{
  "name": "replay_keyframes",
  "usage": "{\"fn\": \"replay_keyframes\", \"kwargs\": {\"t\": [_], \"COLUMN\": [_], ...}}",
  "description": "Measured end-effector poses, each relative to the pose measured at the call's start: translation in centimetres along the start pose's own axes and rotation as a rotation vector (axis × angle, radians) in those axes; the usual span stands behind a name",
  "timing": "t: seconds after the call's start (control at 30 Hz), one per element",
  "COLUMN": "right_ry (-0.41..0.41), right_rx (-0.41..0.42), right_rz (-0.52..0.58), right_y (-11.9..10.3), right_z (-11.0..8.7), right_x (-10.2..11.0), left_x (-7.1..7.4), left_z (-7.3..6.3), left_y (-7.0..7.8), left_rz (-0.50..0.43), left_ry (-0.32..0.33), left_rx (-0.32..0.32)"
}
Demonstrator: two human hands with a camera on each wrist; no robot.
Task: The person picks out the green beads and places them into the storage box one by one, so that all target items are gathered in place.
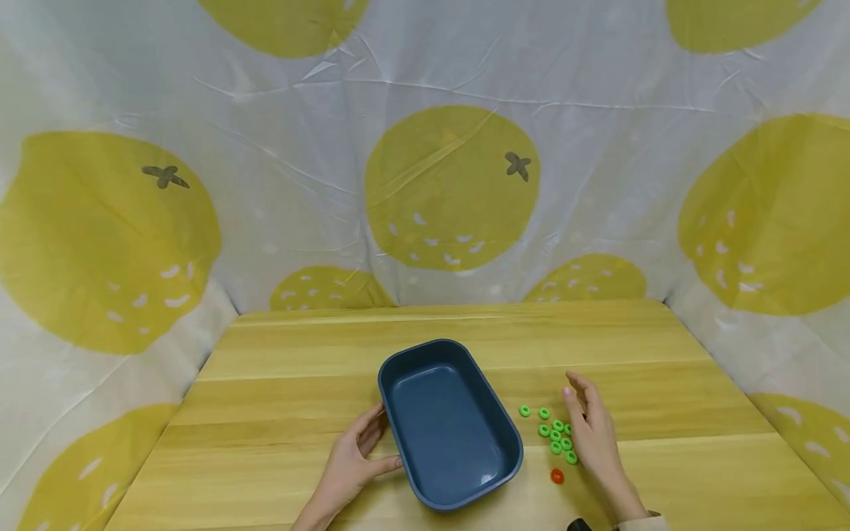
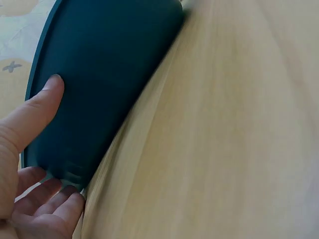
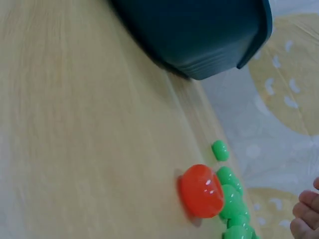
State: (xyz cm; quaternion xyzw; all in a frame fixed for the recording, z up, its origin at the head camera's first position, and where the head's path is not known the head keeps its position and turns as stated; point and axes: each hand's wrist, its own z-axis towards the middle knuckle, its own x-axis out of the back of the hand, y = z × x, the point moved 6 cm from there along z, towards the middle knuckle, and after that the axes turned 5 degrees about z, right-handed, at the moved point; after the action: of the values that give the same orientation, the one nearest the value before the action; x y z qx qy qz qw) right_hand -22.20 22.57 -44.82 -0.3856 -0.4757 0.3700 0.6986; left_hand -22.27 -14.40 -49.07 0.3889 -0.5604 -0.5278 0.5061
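Fingers and thumb apart, the left hand (image 1: 355, 461) touches the left side of a dark-blue, round-cornered tray (image 1: 438, 413). Right of it, small, shiny green rings (image 1: 555, 440) and a nearer red bead (image 1: 557, 476) lie beside the right hand (image 1: 595, 439), its fingers loosely bent.

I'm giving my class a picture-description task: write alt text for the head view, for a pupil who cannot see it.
A person's left hand touches the side of a dark blue tray on a wooden table. The right hand is beside small green rings and one red piece, right of the tray. Behind hangs white cloth printed with yellow fruit.
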Motion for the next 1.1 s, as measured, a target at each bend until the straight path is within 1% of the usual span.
{"fn": "replay_keyframes", "kwargs": {"t": [0.1, 0.17, 0.23, 0.3, 0.43, 0.53, 0.67, 0.73, 0.83, 0.93, 1.03, 1.1], "right_ry": [0.044, 0.077, 0.099, 0.114, 0.099, 0.077, 0.049, 0.035, 0.006, -0.009, -0.007, -0.007], "right_rx": [-0.044, -0.065, -0.066, -0.046, 0.029, 0.086, 0.132, 0.143, 0.135, 0.12, 0.127, 0.132], "right_rz": [-0.042, -0.084, -0.134, -0.182, -0.252, -0.286, -0.32, -0.335, -0.349, -0.35, -0.355, -0.358], "right_y": [0.5, 0.9, 1.3, 1.6, 1.8, 1.8, 1.8, 1.9, 2.2, 2.3, 2.1, 1.9], "right_z": [0.1, 0.1, 0.1, 0.1, 0.3, 0.2, 0.1, 0.1, -0.1, -0.3, -0.3, -0.2], "right_x": [0.3, 0.5, 0.7, 1.0, 1.2, 1.2, 0.8, 0.5, 0.1, -0.2, -0.5, -0.6], "left_x": [-0.2, -0.4, -0.6, -0.7, -0.8, -0.8, -0.6, -0.4, -0.3, -0.1, 0.1, 0.3], "left_z": [-0.1, -0.1, 0.0, 0.1, 0.2, 0.2, 0.1, 0.0, -0.2, -0.4, -0.5, -0.5], "left_y": [0.1, 0.1, 0.1, 0.1, 0.1, -0.1, -0.3, -0.4, -0.6, -0.6, -0.5, -0.5], "left_rz": [0.003, 0.004, 0.011, 0.02, 0.023, 0.022, 0.016, 0.013, 0.025, 0.045, 0.056, 0.055], "left_ry": [0.015, 0.012, 0.0, -0.009, -0.014, -0.007, 0.009, 0.018, 0.022, 0.024, 0.029, 0.036], "left_rx": [-0.009, -0.022, -0.036, -0.045, -0.052, -0.036, -0.011, -0.005, -0.002, -0.014, -0.042, -0.049]}}
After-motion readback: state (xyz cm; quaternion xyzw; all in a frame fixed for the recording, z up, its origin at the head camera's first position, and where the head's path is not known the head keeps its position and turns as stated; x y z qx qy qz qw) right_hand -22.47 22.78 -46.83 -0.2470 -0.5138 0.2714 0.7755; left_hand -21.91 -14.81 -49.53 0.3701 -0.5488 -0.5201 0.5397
